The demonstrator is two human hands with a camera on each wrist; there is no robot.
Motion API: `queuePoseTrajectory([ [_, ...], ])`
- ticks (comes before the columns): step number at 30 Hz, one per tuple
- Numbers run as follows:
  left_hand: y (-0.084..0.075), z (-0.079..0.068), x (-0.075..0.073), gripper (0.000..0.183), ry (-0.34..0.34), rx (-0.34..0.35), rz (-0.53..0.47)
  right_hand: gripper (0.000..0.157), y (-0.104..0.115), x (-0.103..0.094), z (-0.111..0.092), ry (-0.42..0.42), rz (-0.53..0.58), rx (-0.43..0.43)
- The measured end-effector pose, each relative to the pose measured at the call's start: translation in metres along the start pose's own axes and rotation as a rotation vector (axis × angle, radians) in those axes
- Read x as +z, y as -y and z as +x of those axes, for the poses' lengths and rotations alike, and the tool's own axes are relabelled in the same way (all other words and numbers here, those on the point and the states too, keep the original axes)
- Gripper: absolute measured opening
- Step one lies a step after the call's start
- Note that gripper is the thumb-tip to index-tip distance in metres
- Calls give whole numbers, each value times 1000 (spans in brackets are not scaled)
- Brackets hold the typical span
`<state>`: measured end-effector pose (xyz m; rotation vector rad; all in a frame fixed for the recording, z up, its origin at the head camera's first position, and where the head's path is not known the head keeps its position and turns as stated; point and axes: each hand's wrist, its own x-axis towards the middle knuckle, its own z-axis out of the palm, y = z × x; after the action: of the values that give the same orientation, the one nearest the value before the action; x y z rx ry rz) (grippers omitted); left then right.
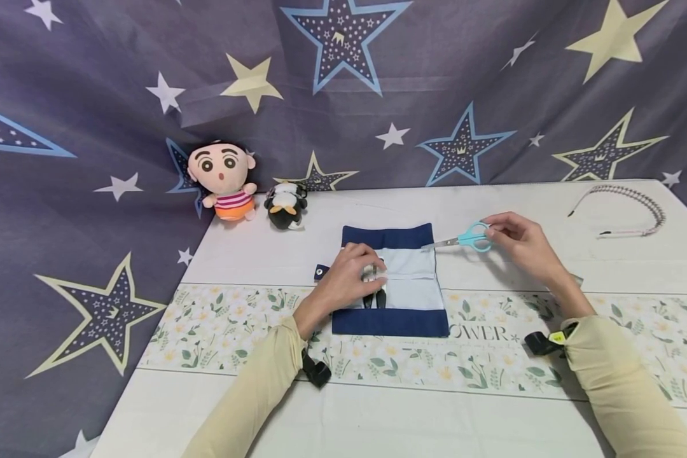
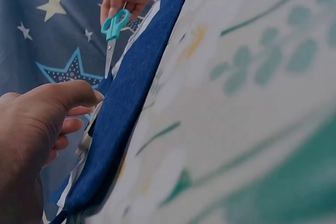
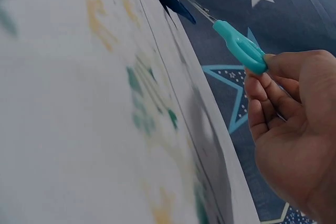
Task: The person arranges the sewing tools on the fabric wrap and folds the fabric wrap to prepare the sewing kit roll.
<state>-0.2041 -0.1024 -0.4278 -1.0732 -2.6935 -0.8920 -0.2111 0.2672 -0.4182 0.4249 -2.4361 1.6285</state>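
Note:
A small pair of scissors (image 1: 472, 236) with turquoise handles is pinched between the thumb and fingers of my right hand (image 1: 523, 245). Its metal blades point left, their tips over the right side of an unfolded navy and pale blue fabric case (image 1: 415, 294). In the right wrist view, the thumb presses the end of the turquoise handle (image 3: 244, 51). My left hand (image 1: 346, 277) rests over the left half of the case, thumb and fingers spread apart. Beneath its fingers, black-handled tools (image 1: 380, 298) lie in the case, partly hidden by the hand.
At the back left sit a plush doll (image 1: 224, 181) in a striped top and a small penguin plush (image 1: 286, 205). A braided headband (image 1: 655, 210) lies at the back right. A floral band (image 1: 229, 327) crosses the white table cover, and a star-patterned cloth (image 1: 194, 51) hangs behind.

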Motion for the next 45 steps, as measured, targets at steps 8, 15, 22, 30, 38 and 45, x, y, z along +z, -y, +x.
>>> queuePoseTrajectory([
  [8, -2, 4, 4, 15, 11, 9, 17, 27, 2, 15, 8, 37, 13, 5],
  [15, -5, 7, 7, 14, 19, 0, 21, 25, 5, 25, 12, 68, 20, -20],
  [22, -8, 11, 8, 9, 46, -30, 19, 24, 7, 33, 13, 101, 59, -39],
  [30, -10, 15, 9, 7, 59, -38, 49, 25, 7, 39, 16, 116, 39, -25],
  [38, -11, 15, 10, 6, 53, -8, 66, 26, 7, 42, 21, 135, -6, -43],
  [45, -9, 14, 11, 6, 38, 13, 74, 25, 11, 47, 28, 167, -13, -41],
])
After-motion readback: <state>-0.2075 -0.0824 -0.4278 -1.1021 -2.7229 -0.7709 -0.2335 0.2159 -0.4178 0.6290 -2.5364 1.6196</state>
